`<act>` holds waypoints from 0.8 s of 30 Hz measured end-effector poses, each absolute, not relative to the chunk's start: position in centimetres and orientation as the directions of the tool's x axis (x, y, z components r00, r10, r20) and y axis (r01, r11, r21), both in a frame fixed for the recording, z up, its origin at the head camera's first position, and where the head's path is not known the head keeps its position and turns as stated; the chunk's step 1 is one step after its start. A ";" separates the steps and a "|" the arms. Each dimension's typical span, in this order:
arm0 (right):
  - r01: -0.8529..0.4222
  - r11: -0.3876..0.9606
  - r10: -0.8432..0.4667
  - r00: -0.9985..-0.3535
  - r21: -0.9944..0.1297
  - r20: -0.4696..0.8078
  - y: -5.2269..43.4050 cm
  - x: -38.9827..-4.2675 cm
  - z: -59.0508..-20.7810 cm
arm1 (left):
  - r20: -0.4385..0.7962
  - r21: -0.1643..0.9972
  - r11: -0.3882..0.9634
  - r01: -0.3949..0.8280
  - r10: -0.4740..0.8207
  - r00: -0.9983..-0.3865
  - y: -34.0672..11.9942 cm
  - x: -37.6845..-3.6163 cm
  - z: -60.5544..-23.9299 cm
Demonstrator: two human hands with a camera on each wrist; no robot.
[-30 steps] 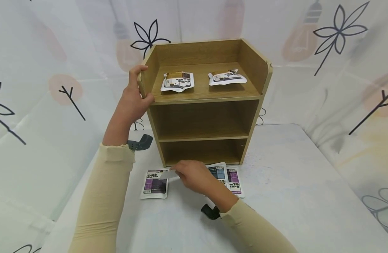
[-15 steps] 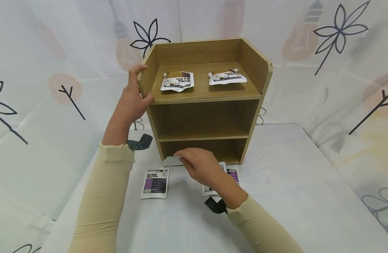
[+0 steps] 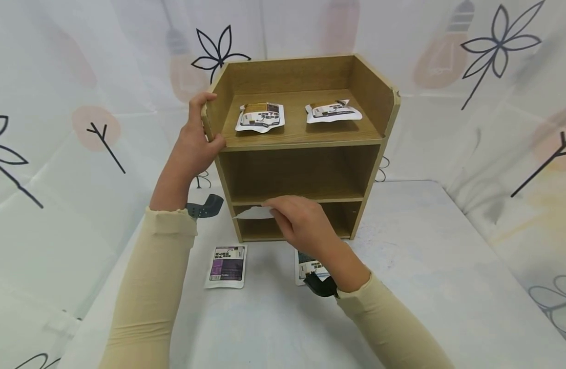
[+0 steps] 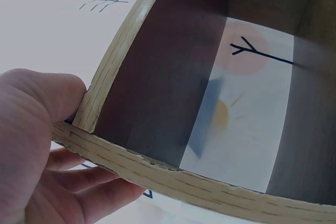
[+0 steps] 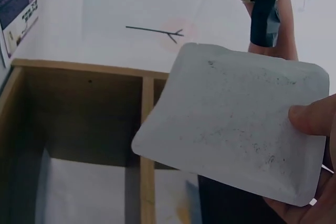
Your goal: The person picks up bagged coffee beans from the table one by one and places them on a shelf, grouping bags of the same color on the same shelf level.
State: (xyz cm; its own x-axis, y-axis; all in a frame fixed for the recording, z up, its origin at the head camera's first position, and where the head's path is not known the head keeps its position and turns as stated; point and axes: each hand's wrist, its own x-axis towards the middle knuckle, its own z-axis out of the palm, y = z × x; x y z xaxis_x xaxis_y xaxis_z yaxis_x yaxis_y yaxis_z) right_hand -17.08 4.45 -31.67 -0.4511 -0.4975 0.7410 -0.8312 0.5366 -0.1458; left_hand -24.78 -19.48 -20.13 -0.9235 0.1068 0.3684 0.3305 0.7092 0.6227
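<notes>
A wooden shelf unit stands on the white table. My left hand grips its left side panel near the top; in the left wrist view its thumb and fingers lie on either side of the board edge. Between thumb and fingers, my right hand pinches a flat white packet, its plain side towards the right wrist camera. In the head view the raised packet appears edge-on before the left part of the lowest compartment. Two plump printed packets, one left and one right, lie on the top shelf.
On the table before the unit lie a purple-and-white packet at the left and a teal-and-white packet at the right, partly hidden by my right wrist. A patterned white cloth hangs behind and around the table.
My right hand has lifted the white packet from above the purple packet on the table to the height of the lower compartments. My left hand keeps its grip on the side panel.
</notes>
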 end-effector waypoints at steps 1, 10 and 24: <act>-0.833 0.534 -0.491 -0.443 -0.142 0.750 4.5 -17.2 -31.5 | 0.370 0.623 0.708 0.332 0.107 -0.923 -19.5 -24.8 -20.1; -0.831 0.545 -0.413 -0.383 -0.113 0.826 4.5 -17.8 -30.5 | 0.369 0.626 0.707 0.330 0.104 -0.924 -19.4 -24.8 -20.1; -0.792 0.608 -0.386 -0.355 -0.055 0.852 4.1 -19.4 -31.7 | 0.382 0.624 0.703 0.340 0.104 -0.918 -19.4 -24.9 -20.2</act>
State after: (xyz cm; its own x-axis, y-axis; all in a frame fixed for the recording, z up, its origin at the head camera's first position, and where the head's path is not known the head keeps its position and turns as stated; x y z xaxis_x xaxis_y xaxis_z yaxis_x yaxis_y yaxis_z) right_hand -19.44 4.08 -31.72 -0.3549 -0.3857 0.8516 -0.7922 0.6077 -0.0549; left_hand -24.88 -19.41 -20.18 -0.9182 0.1040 0.3822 0.3396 0.7033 0.6245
